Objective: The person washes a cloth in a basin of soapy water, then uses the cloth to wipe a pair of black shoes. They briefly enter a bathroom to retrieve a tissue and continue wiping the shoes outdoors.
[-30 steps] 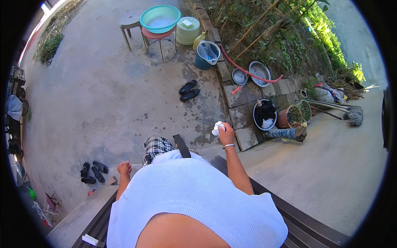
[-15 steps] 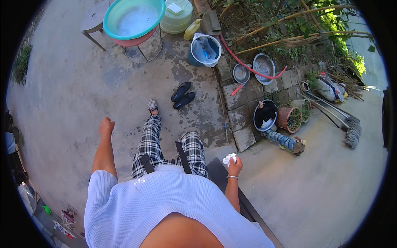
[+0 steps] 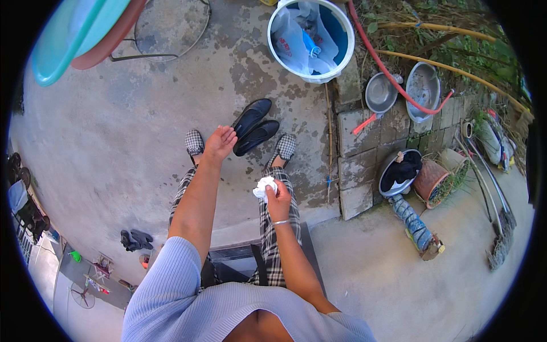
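White wad pinched in the right hand, seen against the checked trousers.
From my remote seat I see it bulge out at ten o'clock from that hand's middle, thumb pressed onto its near side and the fingers partly hidden around it. Between ten and eleven o'clock from the wad, the left hand points its straightened fingers toward two o'clock, loosely side by side. Black shoes lie just beside them; whether they touch, I can't tell. Bucket sits near one o'clock in my view.
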Demonstrator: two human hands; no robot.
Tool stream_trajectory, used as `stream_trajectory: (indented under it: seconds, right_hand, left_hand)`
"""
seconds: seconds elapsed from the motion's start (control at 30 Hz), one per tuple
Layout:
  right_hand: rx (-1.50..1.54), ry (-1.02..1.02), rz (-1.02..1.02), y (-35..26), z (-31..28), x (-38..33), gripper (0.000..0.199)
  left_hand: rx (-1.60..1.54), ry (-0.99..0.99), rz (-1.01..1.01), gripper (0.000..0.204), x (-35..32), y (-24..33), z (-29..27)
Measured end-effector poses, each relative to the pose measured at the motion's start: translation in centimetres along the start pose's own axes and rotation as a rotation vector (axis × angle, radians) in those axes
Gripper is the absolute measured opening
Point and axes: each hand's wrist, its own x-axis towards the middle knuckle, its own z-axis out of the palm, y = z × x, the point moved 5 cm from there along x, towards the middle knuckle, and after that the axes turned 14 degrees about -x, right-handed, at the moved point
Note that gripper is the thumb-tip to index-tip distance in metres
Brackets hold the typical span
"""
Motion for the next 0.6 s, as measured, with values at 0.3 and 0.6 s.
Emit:
stream_trajectory:
  seconds: [0.3, 0.6]
  right_hand:
    - [0.203, -0.136, 0.233, 1.2, 2.1, 5.4, 0.027]
    - [0.217, -0.18, 0.386, 2.5, 4.1, 6.4, 0.024]
  left_hand:
    - [-0.863, 0.42, -0.033, 0.074, 15.4, -8.0, -2.7]
    - [-1.012, 0.197, 0.187, 0.06, 13.5, -4.0, -4.2]
